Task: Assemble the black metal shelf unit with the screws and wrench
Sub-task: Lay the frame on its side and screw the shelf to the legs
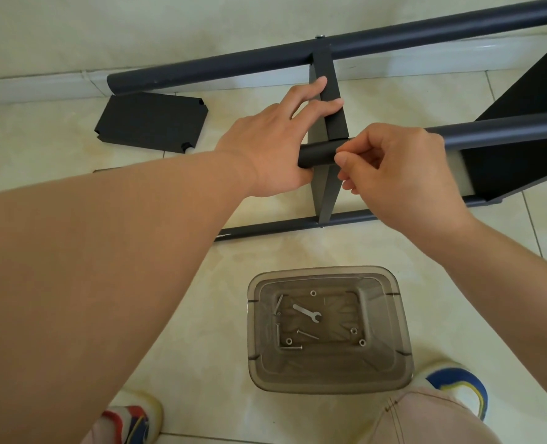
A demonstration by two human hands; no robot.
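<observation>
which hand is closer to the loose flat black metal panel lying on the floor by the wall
Left. The left hand rests on the frame's crossbar just right of the flat black metal panel; the right hand, pinching at the tube end, sits farther right.

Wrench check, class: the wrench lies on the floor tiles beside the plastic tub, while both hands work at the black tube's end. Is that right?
Not quite. The head view shows the wrench lying inside the tub, among the screws, not on the tiles. The rest holds: the left hand and right hand both work at the tube end.
</observation>
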